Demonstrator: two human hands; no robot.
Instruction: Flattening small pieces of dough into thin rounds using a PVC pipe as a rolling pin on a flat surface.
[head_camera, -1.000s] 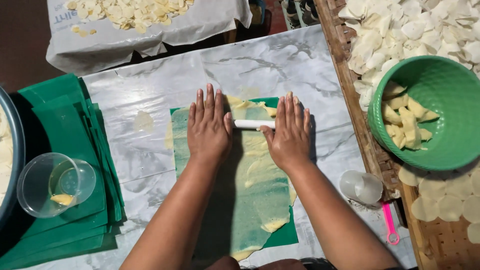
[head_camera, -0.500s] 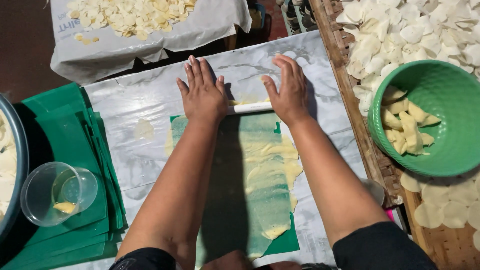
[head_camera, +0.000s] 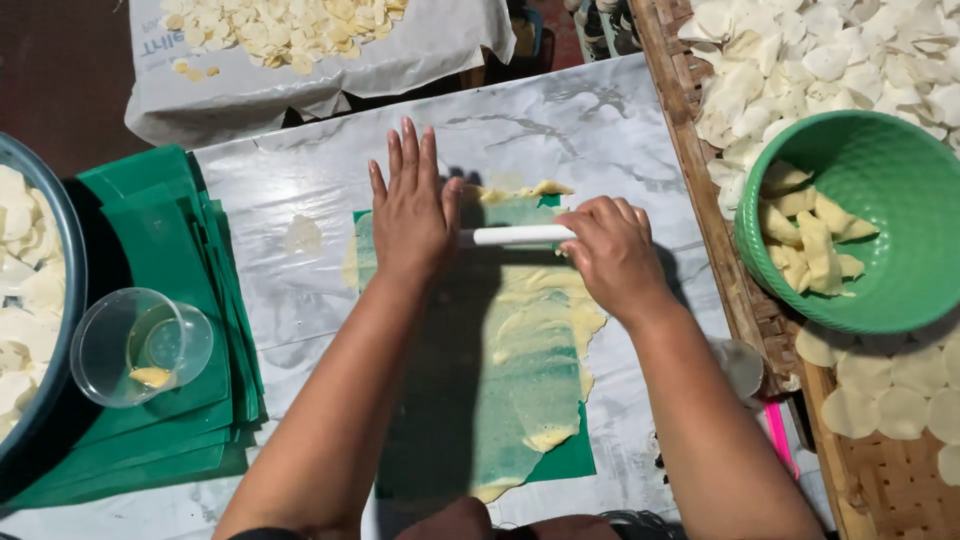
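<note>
A thin white rolling pin (head_camera: 515, 236) lies across a sheet of pale yellow dough (head_camera: 535, 345), which is flattened on a green plastic sheet (head_camera: 562, 458) on the marble slab (head_camera: 590, 130). My left hand (head_camera: 410, 215) lies flat, fingers spread, on the pin's left end. My right hand (head_camera: 612, 255) curls its fingers over the pin's right end. The dough is smeared thin and ragged along its right edge.
A stack of green sheets (head_camera: 150, 220) with a clear plastic cup (head_camera: 140, 348) lies at left, beside a grey basin (head_camera: 45, 300) of pale discs. A green bowl (head_camera: 900, 190) of dough pieces sits on a woven tray (head_camera: 890, 480) of round discs at right. Paper with chips (head_camera: 290, 50) lies behind.
Both hands rolled the pin away to the far end of the dough, then drew back slightly. My right hand went from flat to curled over the pin.
</note>
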